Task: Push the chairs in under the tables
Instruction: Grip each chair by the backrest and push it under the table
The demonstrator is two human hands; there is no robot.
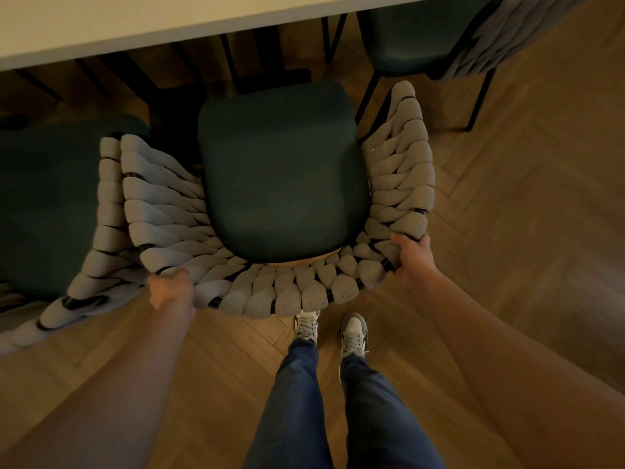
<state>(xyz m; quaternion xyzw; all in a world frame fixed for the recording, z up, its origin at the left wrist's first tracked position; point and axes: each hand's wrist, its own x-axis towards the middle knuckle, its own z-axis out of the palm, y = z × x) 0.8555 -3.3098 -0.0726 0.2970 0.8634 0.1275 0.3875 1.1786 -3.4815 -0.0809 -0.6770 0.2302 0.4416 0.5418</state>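
While the person stands just behind the middle chair (284, 170), both hands are clamped on its woven backrest (304, 292): the left hand (170, 286) grips the rim at the back left corner, its fingertips lost among the thick grey bands, and the right hand (413, 257) curls round the back right corner, thumb on top. The chair's dark seat sits short of the table (135, 22), with its front edge near the pale tabletop but not under it; its legs are hidden beneath the seat. Another chair on the left (50, 204) touches or nearly touches the middle one, and is cut off by the frame edge. A third chair on the right (422, 38) is partly under the table, its back blurred. Dim light makes the space under the table hard to read. Two sneakers (353, 333) stand on the wooden floor (524, 198), one toe hidden by the backrest.
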